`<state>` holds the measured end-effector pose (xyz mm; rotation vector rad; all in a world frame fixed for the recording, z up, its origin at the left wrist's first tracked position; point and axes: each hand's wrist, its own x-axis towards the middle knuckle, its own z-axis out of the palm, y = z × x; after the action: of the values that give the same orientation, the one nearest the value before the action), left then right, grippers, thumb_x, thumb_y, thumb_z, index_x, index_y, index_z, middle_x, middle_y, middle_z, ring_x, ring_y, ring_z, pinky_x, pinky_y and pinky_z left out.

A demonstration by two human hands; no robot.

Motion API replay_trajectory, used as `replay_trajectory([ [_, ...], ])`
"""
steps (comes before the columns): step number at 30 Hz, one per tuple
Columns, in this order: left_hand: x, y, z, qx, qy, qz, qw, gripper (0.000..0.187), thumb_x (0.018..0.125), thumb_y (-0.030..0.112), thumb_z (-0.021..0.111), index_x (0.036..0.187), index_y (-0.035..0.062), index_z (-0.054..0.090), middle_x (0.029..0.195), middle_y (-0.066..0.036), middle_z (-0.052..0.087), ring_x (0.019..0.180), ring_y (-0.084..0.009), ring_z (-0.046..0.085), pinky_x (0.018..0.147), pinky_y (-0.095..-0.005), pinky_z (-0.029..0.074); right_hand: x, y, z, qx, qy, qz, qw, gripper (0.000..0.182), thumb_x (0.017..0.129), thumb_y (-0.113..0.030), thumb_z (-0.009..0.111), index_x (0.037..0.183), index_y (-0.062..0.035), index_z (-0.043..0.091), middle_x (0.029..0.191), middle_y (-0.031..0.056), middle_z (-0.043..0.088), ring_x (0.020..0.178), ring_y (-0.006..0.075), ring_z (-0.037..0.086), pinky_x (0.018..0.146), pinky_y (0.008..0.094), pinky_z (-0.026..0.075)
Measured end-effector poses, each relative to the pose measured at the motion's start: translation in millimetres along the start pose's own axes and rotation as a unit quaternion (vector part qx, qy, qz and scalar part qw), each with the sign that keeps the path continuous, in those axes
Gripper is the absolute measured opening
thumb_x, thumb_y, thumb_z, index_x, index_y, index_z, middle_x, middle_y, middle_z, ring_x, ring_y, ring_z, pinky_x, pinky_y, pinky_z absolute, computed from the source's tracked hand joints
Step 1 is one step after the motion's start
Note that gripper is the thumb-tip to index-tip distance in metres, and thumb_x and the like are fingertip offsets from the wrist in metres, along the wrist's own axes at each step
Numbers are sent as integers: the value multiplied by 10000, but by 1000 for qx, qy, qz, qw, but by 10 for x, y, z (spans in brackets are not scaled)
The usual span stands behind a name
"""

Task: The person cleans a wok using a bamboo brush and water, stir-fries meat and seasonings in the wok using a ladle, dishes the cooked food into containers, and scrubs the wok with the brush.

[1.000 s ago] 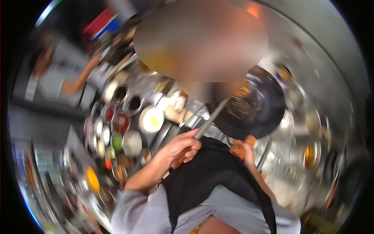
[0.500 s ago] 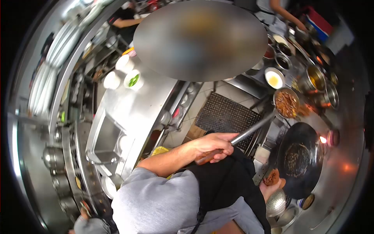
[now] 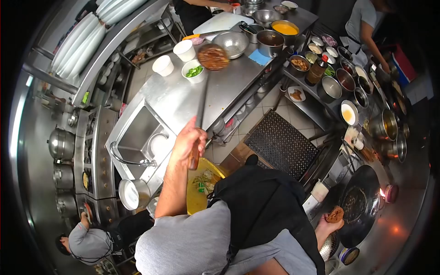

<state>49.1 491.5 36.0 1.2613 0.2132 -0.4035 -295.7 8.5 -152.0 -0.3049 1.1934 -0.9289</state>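
My left hand (image 3: 190, 143) grips the wooden end of a long steel ladle (image 3: 200, 103). The ladle's bowl (image 3: 213, 56) is full of brown cooked food and hangs over the steel counter (image 3: 183, 98), beside a white bowl of chopped greens (image 3: 194, 71). My right hand (image 3: 327, 225) is low at the right, closed on a brown cloth (image 3: 336, 214) at the rim of a black wok (image 3: 360, 204). The wok sits on the stove with a little dark residue inside.
Two white bowls (image 3: 174, 57), steel mixing bowls and a sink (image 3: 137, 133) share the counter. A yellow bin (image 3: 201, 188) and a black floor mat (image 3: 279, 144) lie below me. Seasoning pots (image 3: 348, 80) line the right. A flame (image 3: 380, 192) burns. Other people stand at top and bottom left.
The ladle, loaded with brown food, has swung from beside the stove across to above the steel counter. My right hand has stayed on the cloth at the wok.
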Motion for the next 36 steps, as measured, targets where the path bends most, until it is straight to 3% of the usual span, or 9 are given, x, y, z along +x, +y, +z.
replay_trajectory([
  [2,189,57,-143,35,39,20,998,784,853,14,445,1549,38,85,719,-34,530,461,-106,505,371,-247,435,-43,1,61,3,3,-3,1000,360,858,-481,533,1041,-181,608,916,-34,565,635,145,461,497,279,350],
  [8,782,18,-568,50,89,48,994,634,855,41,453,1467,32,283,695,-6,510,468,-105,494,380,-264,419,49,-12,5,41,-9,-12,999,350,850,-470,543,1044,-187,614,923,-40,584,640,142,476,495,275,350],
  [11,985,4,-619,61,121,38,990,341,850,35,453,1190,66,447,671,-16,504,459,-107,478,380,-269,396,61,-38,-15,61,-23,-11,998,340,854,-459,542,1043,-189,626,935,-43,608,642,136,491,486,270,352],
  [14,1122,-60,-688,80,143,47,985,298,845,37,452,1141,69,478,673,-15,508,459,-104,478,375,-271,394,14,-64,-4,69,-20,-20,997,341,860,-448,538,1048,-181,635,944,-38,626,650,131,509,470,264,354],
  [15,1146,-73,-719,81,142,45,986,298,845,37,452,1141,69,478,673,-15,508,459,-104,478,375,-271,394,55,-76,-48,62,-33,-19,997,347,863,-447,534,1052,-174,636,952,-34,632,653,132,514,466,263,355],
  [17,1173,-82,-768,83,122,30,989,511,846,50,474,1347,31,380,698,-15,518,478,-117,500,381,-268,405,78,-84,-104,55,-44,-19,997,353,866,-446,530,1056,-168,636,959,-30,638,655,134,520,462,262,357],
  [27,1068,-33,-666,91,153,44,983,419,857,37,461,1275,47,442,676,-6,515,443,-111,488,363,-256,397,-50,-98,-51,62,-28,-11,998,398,891,-459,510,1113,-152,634,1009,-6,658,666,151,536,453,263,362],
  [29,1040,-4,-692,114,132,26,984,740,856,43,473,1531,24,171,684,-19,527,469,-107,489,394,-257,404,-77,-99,-39,59,-22,-9,998,398,894,-456,508,1119,-151,633,1025,-5,662,669,151,537,453,264,363],
  [36,1111,-15,-803,157,111,17,981,702,865,49,477,1516,28,216,698,-16,536,462,-106,490,386,-251,397,-49,-101,-69,54,-35,-7,998,388,883,-449,518,1102,-151,637,1034,-7,665,669,146,541,457,269,371],
])
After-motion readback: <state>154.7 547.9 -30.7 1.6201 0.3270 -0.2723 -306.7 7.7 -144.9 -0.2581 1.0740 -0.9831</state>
